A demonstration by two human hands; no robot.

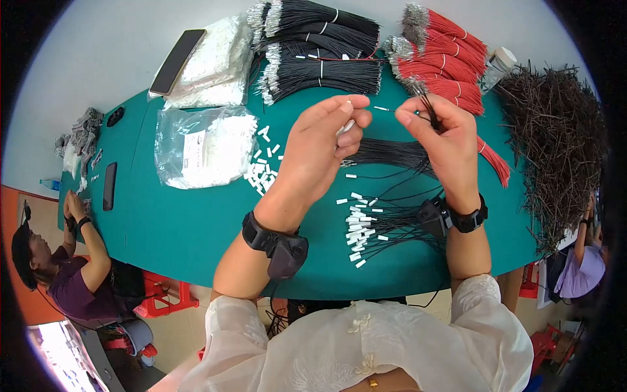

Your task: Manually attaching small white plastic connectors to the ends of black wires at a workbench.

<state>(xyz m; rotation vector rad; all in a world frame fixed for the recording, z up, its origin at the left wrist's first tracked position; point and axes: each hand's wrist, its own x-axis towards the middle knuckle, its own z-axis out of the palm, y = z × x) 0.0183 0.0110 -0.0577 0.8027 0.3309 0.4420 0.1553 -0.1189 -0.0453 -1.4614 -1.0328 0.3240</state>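
Wires (428,110), thin and black, are clamped in the fingers of the right hand (449,130), bent inward beyond the white-capped wire pile (359,228); past the pile's left side, the raised left hand (323,134) curls its fingers around a white connector housing (347,127).

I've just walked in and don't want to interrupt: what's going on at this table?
Someone's left hand holds small white pieces, and the right hand pinches black wires. The hands are apart above the green table. Nearer the body lies a bunch of white-tipped wires; loose white pieces lie to the left, beside a clear bag.
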